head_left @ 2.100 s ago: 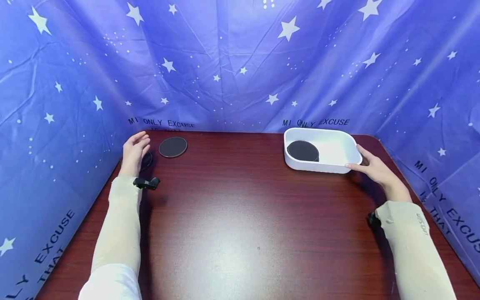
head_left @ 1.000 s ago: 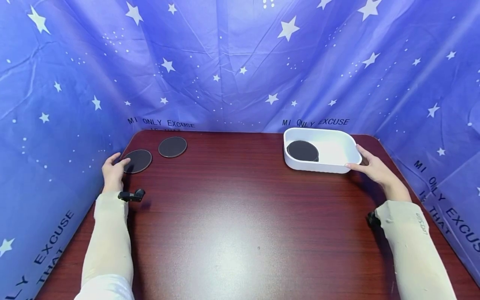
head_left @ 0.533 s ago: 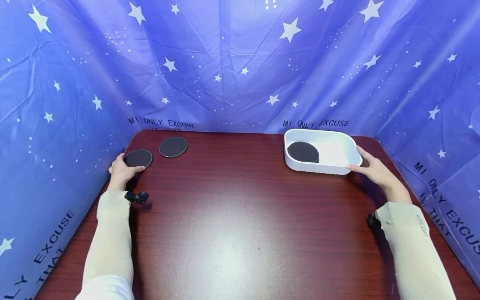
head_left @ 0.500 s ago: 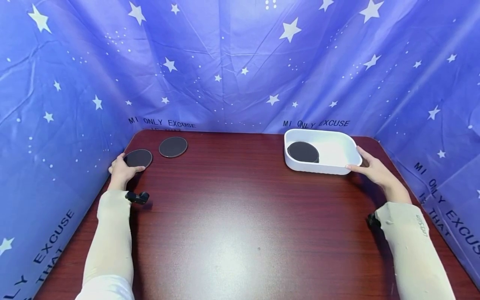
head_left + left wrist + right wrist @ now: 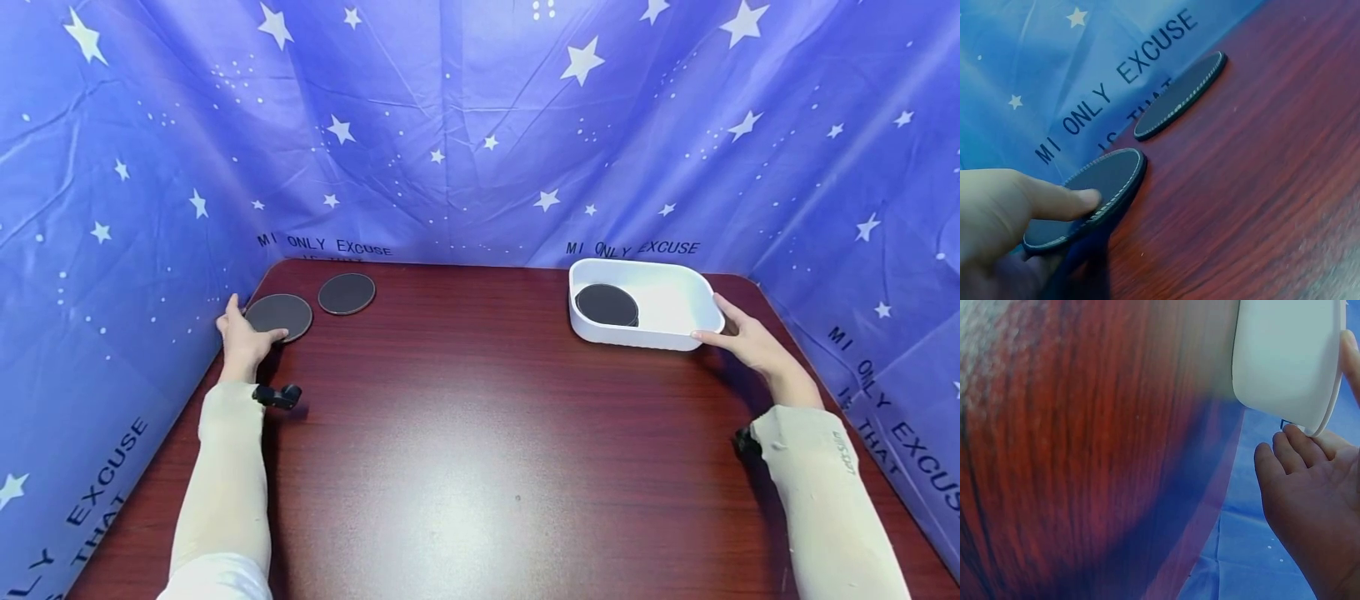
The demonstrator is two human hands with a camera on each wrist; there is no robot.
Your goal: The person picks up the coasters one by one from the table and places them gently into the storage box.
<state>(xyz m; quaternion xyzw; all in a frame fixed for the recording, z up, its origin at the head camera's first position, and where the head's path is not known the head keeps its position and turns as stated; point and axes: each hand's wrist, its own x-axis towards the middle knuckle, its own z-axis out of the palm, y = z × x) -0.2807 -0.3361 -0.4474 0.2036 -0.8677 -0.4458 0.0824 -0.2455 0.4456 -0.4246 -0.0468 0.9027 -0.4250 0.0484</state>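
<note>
My left hand pinches a round black coaster with pale edge stitching. In the left wrist view its thumb lies on top of that coaster, which is tilted and raised off the table; the fingers beneath are mostly hidden. A second coaster lies flat just beyond it. At the right, my right hand holds the end of a white plastic bin, thumb on the near side and a finger at the outer end. Inside the bin's left part rest black coasters, seemingly stacked; how many cannot be told.
A reddish-brown wooden table spreads between the arms, with glare near the front. Blue star-printed cloth hangs close behind the table and along both sides.
The left hand has come down to the nearer-left coaster, taken hold of it and lifted it slightly. The right hand and the bin have stayed in place.
</note>
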